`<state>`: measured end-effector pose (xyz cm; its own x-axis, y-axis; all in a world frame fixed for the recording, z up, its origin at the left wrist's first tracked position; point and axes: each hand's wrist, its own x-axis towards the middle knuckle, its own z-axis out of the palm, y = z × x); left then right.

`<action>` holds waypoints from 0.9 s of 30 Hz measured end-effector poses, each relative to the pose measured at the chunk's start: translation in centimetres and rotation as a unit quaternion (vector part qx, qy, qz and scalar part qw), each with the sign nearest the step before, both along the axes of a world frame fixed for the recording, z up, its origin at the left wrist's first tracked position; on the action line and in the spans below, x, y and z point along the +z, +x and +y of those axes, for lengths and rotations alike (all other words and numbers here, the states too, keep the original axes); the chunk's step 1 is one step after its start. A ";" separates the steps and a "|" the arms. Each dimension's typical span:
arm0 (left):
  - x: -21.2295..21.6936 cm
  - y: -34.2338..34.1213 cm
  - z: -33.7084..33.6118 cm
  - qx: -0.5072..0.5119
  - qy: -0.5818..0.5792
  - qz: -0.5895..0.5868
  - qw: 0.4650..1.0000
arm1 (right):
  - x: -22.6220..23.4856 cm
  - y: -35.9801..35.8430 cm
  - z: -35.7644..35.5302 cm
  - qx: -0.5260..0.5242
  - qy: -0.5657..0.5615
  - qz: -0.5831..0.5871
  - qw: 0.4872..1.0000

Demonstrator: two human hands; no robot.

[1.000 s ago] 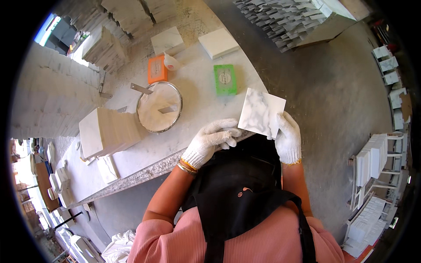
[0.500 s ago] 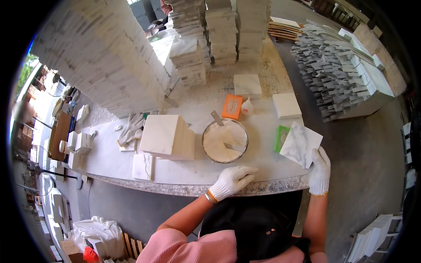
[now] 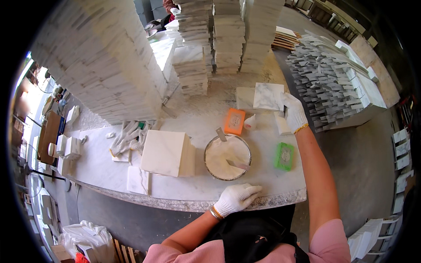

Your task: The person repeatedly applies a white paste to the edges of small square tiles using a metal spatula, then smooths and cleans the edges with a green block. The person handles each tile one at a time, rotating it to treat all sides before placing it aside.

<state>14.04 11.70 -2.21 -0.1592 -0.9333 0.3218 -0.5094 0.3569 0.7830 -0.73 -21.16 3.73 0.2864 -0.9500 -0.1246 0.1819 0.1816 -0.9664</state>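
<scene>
My right hand (image 3: pixel 294 113), in a white knit glove, grips the right edge of a square white marble tile (image 3: pixel 269 96) with grey veins. The tile is above or on another marble tile (image 3: pixel 244 98) at the far right of the table; I cannot tell whether they touch. Partly covered by that hand, a white tile (image 3: pixel 281 124) lies at the table's right edge. My gloved left hand (image 3: pixel 238 199) rests at the front edge, fingers stretched out, holding nothing. Beyond it stands a round bowl (image 3: pixel 215 151) of whitish powder or paste with two flat metal blades in it.
An orange box (image 3: pixel 235 121), a white squeeze bottle (image 3: pixel 250 122) and a green box (image 3: pixel 284 156) surround the bowl's far and right sides. Left are a tile stack (image 3: pixel 163 152), a thin tile (image 3: pixel 138 180) and spare gloves (image 3: pixel 130 138). Tall tile stacks (image 3: pixel 101 61) rise behind.
My right hand has carried the marble tile from over the green box away to the far right tiles, uncovering the green box. My left hand stays at the front edge. The view has shifted slightly.
</scene>
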 end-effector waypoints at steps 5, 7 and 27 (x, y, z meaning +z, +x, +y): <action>-0.1 0.4 0.1 -0.017 -0.002 0.016 1.000 | -1.9 4.2 -1.9 0.023 -0.042 0.066 0.997; 0.0 0.5 0.0 -0.025 0.009 0.015 1.000 | -2.5 5.1 -2.3 0.020 -0.034 0.095 0.995; -0.3 0.3 -0.3 -0.029 0.013 0.010 0.999 | 4.7 1.2 -0.4 -0.007 -0.168 0.398 0.902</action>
<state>14.38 11.43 -2.46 -0.2077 -0.9305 0.3016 -0.4720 0.3654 0.8023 0.52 -21.60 8.39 0.2216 -0.9751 0.0094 -0.5931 -0.1425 -0.7924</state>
